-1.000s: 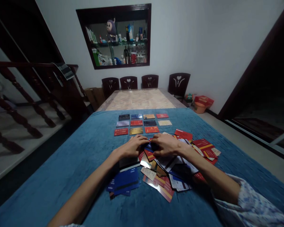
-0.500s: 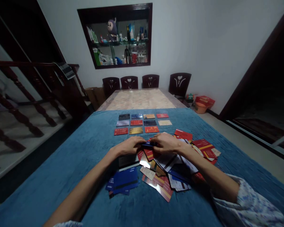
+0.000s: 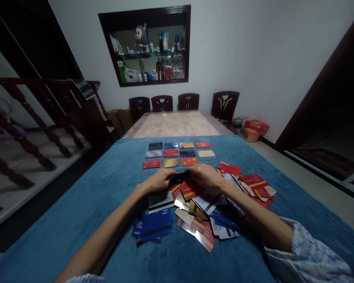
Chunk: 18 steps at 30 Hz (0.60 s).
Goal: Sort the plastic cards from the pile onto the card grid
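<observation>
Between my two hands is a dark card, tilted and held at its two ends. My left hand pinches its left end, and my right hand grips the right end, with fingertips partly hidden. Under and beside my right hand spreads a loose heap of red, white, gold and blue cards. Below my left hand lie a white card with a dark stripe and several overlapping blue cards. Beyond my hands, cards stand in neat rows, among them a gold card and a red card.
A blue cloth covers the near part of the table, with a bare marbled tabletop behind it. Dark chairs stand at the far end. A wooden railing runs along the left, and an orange bucket sits on the floor at right.
The held card has tilted, from showing a blue face to a thin dark edge. Both hands have shifted slightly, and more of the white striped card shows under my left hand.
</observation>
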Available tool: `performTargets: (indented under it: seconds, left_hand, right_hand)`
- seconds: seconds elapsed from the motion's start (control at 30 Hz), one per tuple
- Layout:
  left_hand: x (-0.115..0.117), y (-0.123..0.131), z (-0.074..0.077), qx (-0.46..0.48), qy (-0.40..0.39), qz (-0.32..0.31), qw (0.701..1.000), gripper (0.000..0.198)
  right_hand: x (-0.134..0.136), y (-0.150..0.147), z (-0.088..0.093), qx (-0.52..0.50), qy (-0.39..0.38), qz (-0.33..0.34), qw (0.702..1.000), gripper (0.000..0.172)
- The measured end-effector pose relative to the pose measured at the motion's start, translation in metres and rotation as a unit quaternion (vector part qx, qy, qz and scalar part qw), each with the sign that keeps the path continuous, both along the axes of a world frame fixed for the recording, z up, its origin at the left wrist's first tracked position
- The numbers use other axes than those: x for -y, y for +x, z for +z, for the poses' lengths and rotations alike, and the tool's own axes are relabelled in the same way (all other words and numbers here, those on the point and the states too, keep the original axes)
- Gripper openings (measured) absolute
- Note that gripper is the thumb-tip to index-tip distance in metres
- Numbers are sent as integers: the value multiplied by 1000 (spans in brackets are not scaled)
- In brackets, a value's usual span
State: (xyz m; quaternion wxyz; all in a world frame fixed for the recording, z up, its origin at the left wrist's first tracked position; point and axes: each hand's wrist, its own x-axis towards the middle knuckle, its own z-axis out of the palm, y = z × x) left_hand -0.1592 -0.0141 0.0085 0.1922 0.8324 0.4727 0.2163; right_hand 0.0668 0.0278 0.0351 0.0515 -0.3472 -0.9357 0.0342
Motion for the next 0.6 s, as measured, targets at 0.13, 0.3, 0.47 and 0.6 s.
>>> performTargets:
  seconds: [0.13, 0.3, 0.47, 0.6]
  left_hand:
    - [-1, -1, -2, 8, 8, 21, 1000, 21]
    - [-2, -2, -5, -2, 21, 51, 998, 22]
    - [-3, -1, -13, 25, 64, 40, 997, 40]
    - [-3, 1, -19, 22, 91, 67, 993, 49]
  right_hand:
    - [-1, -3, -11, -27, 12, -20, 999, 38]
    - [-4, -6, -22, -55, 22, -38, 998, 38]
    - [-6, -7, -27, -45, 35, -45, 997, 34]
    - [-6, -7, -29, -45, 37, -41, 997, 36]
